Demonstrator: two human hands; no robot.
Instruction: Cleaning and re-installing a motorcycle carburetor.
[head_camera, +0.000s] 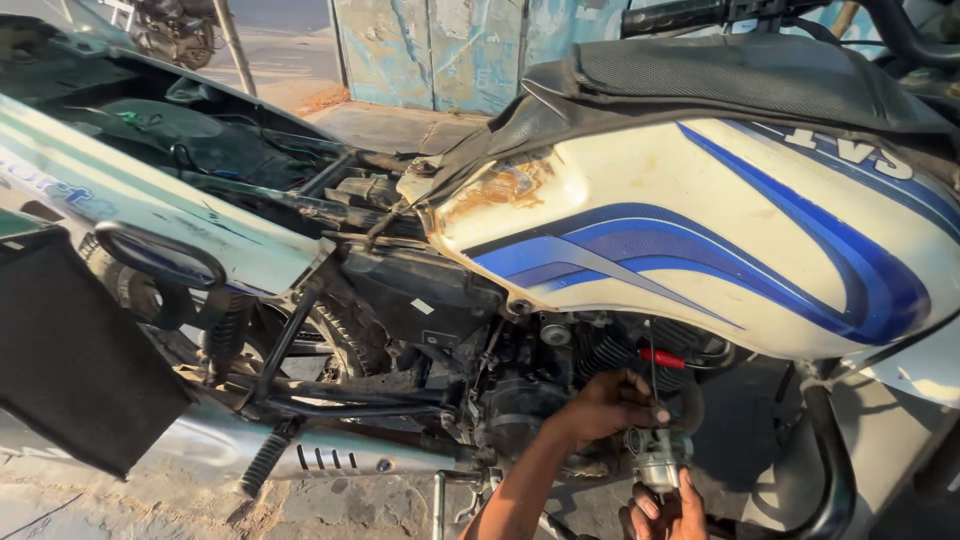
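Head view: a small metal carburettor (655, 458) is held low beside the engine (560, 380), under the white and blue fuel tank (700, 230). The left hand (612, 402) is closed loosely over its top, fingers at the thin cable (652, 360) rising from it. The right hand (665, 508) is cupped beneath, gripping the body. The cable is best kept straight and the body steadied from below while the top is worked.

Left hand (612, 402) pinching thin cable (652, 360) above small metal carburettor (655, 458); right hand (665, 510) cupping carburettor below white-blue fuel tank (700, 230).
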